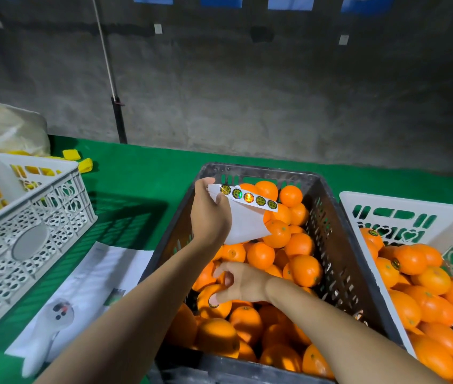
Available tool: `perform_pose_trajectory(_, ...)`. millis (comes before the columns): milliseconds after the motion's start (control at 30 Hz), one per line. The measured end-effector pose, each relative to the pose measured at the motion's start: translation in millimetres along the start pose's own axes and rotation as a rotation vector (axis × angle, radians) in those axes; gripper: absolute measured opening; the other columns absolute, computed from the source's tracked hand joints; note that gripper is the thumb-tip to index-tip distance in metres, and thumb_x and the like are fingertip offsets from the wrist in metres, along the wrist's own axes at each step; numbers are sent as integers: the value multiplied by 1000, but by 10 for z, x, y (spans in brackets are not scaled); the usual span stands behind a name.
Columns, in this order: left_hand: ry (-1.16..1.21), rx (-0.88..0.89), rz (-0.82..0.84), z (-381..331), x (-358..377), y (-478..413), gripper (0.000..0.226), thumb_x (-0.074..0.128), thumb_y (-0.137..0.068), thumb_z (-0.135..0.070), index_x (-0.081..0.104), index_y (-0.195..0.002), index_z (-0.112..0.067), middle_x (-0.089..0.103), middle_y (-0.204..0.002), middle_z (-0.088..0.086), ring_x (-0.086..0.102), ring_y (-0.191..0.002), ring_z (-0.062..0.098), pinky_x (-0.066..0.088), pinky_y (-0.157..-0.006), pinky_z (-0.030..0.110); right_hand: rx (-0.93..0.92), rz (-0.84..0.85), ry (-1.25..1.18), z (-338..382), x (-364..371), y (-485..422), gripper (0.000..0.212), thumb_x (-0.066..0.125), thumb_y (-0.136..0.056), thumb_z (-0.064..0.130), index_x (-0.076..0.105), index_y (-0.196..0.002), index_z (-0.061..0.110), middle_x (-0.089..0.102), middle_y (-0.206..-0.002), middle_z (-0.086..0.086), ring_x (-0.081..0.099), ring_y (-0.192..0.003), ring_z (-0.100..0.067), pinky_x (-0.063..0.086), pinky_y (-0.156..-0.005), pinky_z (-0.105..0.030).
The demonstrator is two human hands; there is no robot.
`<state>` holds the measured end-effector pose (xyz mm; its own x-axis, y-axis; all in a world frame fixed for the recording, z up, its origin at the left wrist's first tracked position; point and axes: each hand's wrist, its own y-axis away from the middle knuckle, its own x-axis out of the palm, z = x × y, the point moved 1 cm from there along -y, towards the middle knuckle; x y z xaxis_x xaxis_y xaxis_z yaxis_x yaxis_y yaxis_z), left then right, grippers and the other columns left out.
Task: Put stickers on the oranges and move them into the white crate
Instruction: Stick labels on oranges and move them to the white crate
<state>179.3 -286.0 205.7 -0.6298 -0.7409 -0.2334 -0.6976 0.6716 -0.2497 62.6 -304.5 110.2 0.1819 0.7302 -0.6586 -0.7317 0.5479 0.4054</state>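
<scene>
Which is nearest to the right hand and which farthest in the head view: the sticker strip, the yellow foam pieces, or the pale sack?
From the right hand:
1. Sticker strip, just above, held by the left hand.
2. Yellow foam pieces, far left on the cloth.
3. Pale sack, far-left corner.
</scene>
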Motion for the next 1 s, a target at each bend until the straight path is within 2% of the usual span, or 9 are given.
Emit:
perform_pose_trajectory(67,-3,3,-3,5,-2,0,29,50,-101,-12,44,-128,-20,55,-95,-5,61,-82,10,57,-67,35,-29,0,142,65,58,-17,64,78,-74,59,58,-130,33,57,-130,2,58,-114,-19,50,-96,-34)
perform_pose_trajectory(233,-5,4,18,1,1,15,30,50,-100,-13,44,-128,-21,58,-94,-3,65,-87,21,59,-73,49,47,-1,295,191,126,-35,71,68,-79,65,52,-135,25,57,-134,-4,58,-114,-27,46,-85,-31)
perform_pose_trajectory(333,-21,20,12,25,3,25,29,50,-99,-13,45,-126,-23,58,-95,-3,64,-85,19,58,-70,46,133,6,473,256,169,14,80,57,-82,72,50,-136,14,56,-133,-11,55,-118,-33,46,-92,-37)
perform_pose_trajectory(500,-18,48,-14,100,20,-5,29,50,-96,-12,47,-123,-24,58,-100,-3,58,-81,6,49,-62,31,191,133,536,344,201,27,55,45,-91,68,60,-103,16,46,-79,-7,45,-86,-27,46,-82,-42)
perform_pose_trajectory(633,55,113,-141,90,-33,-23,28,52,-94,-13,50,-119,-25,59,-103,1,58,-91,25,42,-73,33,274,28,215,242,8,8,54,58,-76,68,57,-74,14,63,-74,-7,56,-66,-27,45,-63,-30)
perform_pose_trajectory(733,153,126,-300,32,-114,-93,31,51,-95,-12,50,-126,-18,53,-108,-5,51,-87,7,35,-73,11,325,-130,-93,195,-271,13,62,52,-76,73,63,-91,14,59,-67,-8,55,-58,-23,43,-58,-26)
perform_pose_trajectory(800,211,91,-352,31,-136,-119,32,49,-97,-9,48,-128,-10,51,-108,-3,44,-81,-5,30,-68,0,371,-293,-330,127,-440,31,64,43,-78,75,62,-85,13,56,-62,-8,51,-51,-22,39,-53,-24)
perform_pose_trajectory(900,250,50,-354,63,-131,-109,25,47,-97,-10,46,-122,-8,50,-103,-2,44,-81,-2,30,-70,12,379,-525,-821,31,-660,115,65,41,-80,77,57,-78,15,47,-55,-6,41,-42,-19,29,-46,-19)
perform_pose_trajectory(1000,211,18,-291,99,-98,-108,14,48,-97,-15,42,-110,-15,46,-89,-8,47,-84,14,29,-69,23,334,-706,-1288,-17,-869,193,66,44,-81,78,57,-75,14,48,-56,-5,41,-42,-17,28,-42,-19)
